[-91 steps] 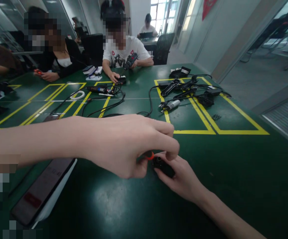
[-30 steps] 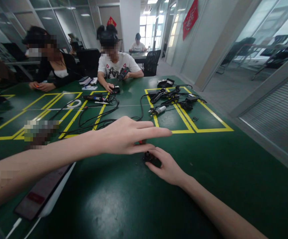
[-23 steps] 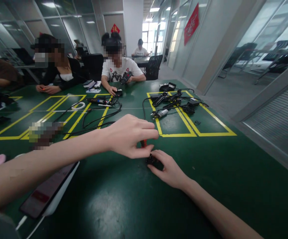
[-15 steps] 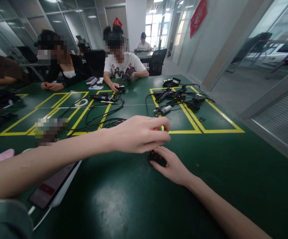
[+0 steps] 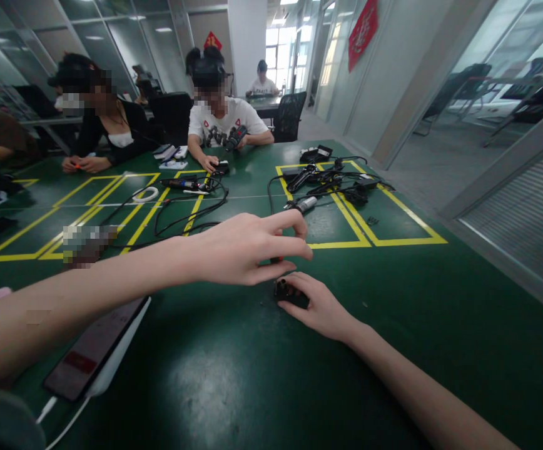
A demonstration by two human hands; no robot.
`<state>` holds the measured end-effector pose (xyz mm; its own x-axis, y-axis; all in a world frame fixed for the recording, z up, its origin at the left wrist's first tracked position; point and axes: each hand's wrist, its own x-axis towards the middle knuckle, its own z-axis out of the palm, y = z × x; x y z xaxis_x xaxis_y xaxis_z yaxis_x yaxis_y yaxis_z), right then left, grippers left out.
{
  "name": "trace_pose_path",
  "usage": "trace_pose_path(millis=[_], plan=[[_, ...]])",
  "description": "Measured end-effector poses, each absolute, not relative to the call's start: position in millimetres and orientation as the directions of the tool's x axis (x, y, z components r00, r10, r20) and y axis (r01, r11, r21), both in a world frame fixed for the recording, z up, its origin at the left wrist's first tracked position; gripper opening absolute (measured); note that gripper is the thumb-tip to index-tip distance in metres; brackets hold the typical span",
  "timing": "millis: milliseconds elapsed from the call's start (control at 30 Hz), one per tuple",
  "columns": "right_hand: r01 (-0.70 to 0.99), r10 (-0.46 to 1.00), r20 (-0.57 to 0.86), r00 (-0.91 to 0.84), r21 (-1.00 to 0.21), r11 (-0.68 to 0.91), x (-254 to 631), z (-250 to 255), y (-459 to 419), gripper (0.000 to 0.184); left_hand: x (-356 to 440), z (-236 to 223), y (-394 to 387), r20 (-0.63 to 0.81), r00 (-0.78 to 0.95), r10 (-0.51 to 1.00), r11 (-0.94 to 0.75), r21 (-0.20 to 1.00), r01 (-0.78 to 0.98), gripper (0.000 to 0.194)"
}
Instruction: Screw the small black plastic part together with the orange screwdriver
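Observation:
My right hand (image 5: 318, 306) rests on the green table (image 5: 440, 325) with its fingers closed round a small black part (image 5: 284, 291). My left hand (image 5: 248, 247) reaches across just above it, thumb and fingers pinched together. A sliver of a small red piece (image 5: 276, 259) shows under those fingers, right above the black part.
A phone on a white stand (image 5: 91, 350) lies at my near left. Black cables (image 5: 182, 219) and yellow taped squares (image 5: 360, 225) cover the middle. A pile of tools and adapters (image 5: 328, 181) sits in the right square. Two people sit across the table, handling small items.
My left hand went from stretched flat to pinched on the red piece, lifted slightly, then came back down over the black part. My right hand stayed on the black part.

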<state>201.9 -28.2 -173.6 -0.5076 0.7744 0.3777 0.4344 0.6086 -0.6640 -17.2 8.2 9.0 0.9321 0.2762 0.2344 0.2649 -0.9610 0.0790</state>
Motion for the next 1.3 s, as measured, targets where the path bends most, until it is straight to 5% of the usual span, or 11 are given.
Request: trace_pose_path(millis=[267,533,1300], plan=[[0.448,0.769,0.378,-0.516,-0.646,0.618,201.6,-170.5,-26.0,0.023,-16.9,9.4,9.4,0.211,0.939,0.271,-0.962,0.098,0.256,0.03],[0.491,0.736,0.384,-0.558,-0.563,0.665,202.2,-166.6,-22.7,0.02,-12.5,9.6,9.9,0.204,0.93,0.307,-0.946,-0.037,0.321,0.029],[0.475,0.707,0.397,-0.584,-0.539,0.695,204.9,-163.0,-18.8,0.034,-10.8,12.7,17.8,0.192,0.942,0.277,-0.959,0.112,0.259,0.037]])
